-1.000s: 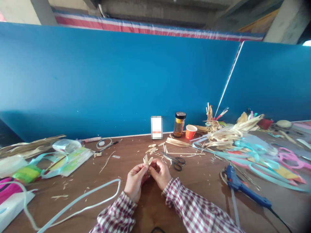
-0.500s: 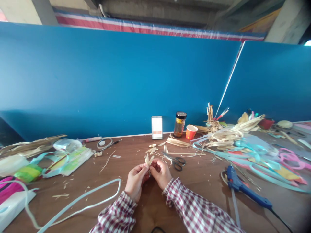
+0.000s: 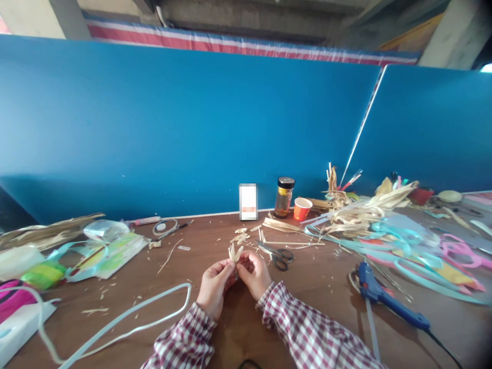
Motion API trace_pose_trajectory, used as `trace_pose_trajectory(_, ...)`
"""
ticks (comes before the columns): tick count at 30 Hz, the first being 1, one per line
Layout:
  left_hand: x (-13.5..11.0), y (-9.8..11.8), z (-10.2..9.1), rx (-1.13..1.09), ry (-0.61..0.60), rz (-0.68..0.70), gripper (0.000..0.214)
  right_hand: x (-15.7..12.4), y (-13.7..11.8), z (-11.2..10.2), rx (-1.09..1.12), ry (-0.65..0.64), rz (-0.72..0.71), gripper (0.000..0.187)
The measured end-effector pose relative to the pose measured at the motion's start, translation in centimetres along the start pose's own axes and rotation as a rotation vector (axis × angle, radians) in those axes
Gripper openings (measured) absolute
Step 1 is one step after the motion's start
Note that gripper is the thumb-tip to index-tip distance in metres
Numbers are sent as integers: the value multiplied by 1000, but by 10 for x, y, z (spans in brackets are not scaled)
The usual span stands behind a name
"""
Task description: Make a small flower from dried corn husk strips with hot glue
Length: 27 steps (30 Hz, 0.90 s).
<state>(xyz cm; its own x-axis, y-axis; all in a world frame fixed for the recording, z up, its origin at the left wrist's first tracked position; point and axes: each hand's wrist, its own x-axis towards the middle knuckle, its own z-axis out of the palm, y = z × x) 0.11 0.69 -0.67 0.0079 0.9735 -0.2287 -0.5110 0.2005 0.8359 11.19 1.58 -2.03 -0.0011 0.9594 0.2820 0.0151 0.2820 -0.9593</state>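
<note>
head view: left hand [image 3: 212, 286] and right hand [image 3: 254, 275] pinch pale, splayed, petal-shaped strips [image 3: 235, 253].

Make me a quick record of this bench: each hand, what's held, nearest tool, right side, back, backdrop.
Left hand: pinching held piece
Right hand: pinching same piece
Held: small pale, split-tipped piece resembling dried husk
Nearest tool: black-handled metal scissors, beyond right hand
Right side: blue plastic glue gun on brown wood-look table
Back: dark-lidded clear jar beside orange-red paper cup
Backdrop: smooth blue partition
</note>
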Motion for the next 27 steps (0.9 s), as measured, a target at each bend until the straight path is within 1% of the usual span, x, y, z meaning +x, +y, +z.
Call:
trace_pose_trajectory(5, 1, -2, -2, 0, -13, 7, 27, 0, 0, 0, 7, -3, 2, 7)
trace_pose_trajectory(11, 1, -1, -1, 5, -27, 12, 26, 0, 1, 0, -47, 10, -2, 7)
trace_pose_trajectory(20, 0, -1, 0, 10, -13, 7, 27, -2, -1, 0, -32, -40, -29, 8)
trace_pose_trajectory(23, 0, 0, 0, 10, 4, 1, 28, -2, -2, -1, -68, -23, -48, 9)
trace_pose_trajectory(27, 0, -1, -1, 27, -6, 9, 28, -2, -3, -2, -100, 9, -62, 6)
